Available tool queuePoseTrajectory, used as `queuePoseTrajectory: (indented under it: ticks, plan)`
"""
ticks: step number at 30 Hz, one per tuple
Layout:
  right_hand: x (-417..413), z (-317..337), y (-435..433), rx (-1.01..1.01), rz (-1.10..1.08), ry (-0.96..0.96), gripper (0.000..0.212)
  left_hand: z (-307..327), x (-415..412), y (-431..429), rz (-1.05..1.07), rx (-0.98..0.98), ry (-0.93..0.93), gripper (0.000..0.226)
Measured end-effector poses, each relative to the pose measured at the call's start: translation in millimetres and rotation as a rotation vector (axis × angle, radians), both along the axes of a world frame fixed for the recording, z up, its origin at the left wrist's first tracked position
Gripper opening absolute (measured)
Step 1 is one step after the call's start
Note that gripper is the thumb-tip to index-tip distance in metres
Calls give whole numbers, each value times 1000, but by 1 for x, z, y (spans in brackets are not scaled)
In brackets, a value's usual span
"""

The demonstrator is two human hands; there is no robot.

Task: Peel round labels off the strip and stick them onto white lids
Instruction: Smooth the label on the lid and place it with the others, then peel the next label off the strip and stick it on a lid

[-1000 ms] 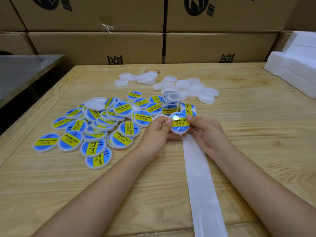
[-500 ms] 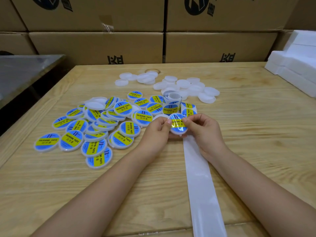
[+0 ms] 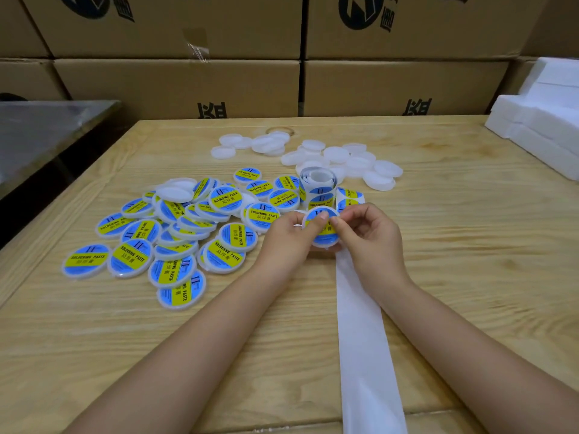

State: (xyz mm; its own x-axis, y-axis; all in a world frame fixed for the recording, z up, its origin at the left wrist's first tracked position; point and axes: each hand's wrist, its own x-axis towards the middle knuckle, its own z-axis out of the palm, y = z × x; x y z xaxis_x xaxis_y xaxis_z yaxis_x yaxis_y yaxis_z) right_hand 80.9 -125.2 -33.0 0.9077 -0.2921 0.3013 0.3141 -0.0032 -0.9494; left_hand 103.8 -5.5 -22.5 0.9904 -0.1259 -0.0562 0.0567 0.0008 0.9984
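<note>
Closest to me, a long white strip (image 3: 360, 324) with no stickers on it lies flat on the wooden table (image 3: 470, 245). It runs from the near edge up to the lid (image 3: 324, 239) I am holding and goes under my hands. I hold that lid up a little above the wood, tipped so its face looks at me. A blue and yellow label (image 3: 313, 214) is stuck on its face. My left hand (image 3: 286, 238) grips the left side of the lid, with the thumb lying across the label and the other fingers curled behind. My right hand (image 3: 372, 236) pinches the right side of the lid with thumb and first finger, and its other fingers are bent and loose. Left of the lid sits a big pile of labelled lids (image 3: 175, 233), many leaning on each other. Just behind the lid stands the roll of labels (image 3: 318, 189), upright on the table. Farther behind the lid lie the plain white lids (image 3: 341, 161) in two loose bunches. Far behind the lid is a wall of cardboard boxes (image 3: 175, 89). White foam blocks (image 3: 539, 120) sit far off to the right of the lid, and a grey metal table (image 3: 47, 133) is far off to its left.
</note>
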Motion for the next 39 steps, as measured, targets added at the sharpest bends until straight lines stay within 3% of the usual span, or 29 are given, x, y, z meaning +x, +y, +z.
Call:
queuePoseTrajectory:
  ticks: [6, 18, 29, 33, 36, 39]
  plan:
    - [-1, 2, 2, -18, -24, -27, 22, -4, -4, 0, -52, -36, -66, 7]
    - [1, -2, -1, -30, -75, 26, 18, -4, -6, -4, -25, -17, -81, 24]
    - [0, -4, -1, -65, -88, 75, 15, -3, -9, -3, -30, -60, -71, 26]
    - [1, -2, -1, 25, -46, 44, 38, -2, -12, -4, -68, -103, -67, 24]
    - [2, -1, -1, -67, -101, 53, 11, -1, -15, -4, -172, -152, -46, 25]
    - [2, -1, -2, -99, -173, 65, 18, -1, -16, -3, -250, -179, -29, 19]
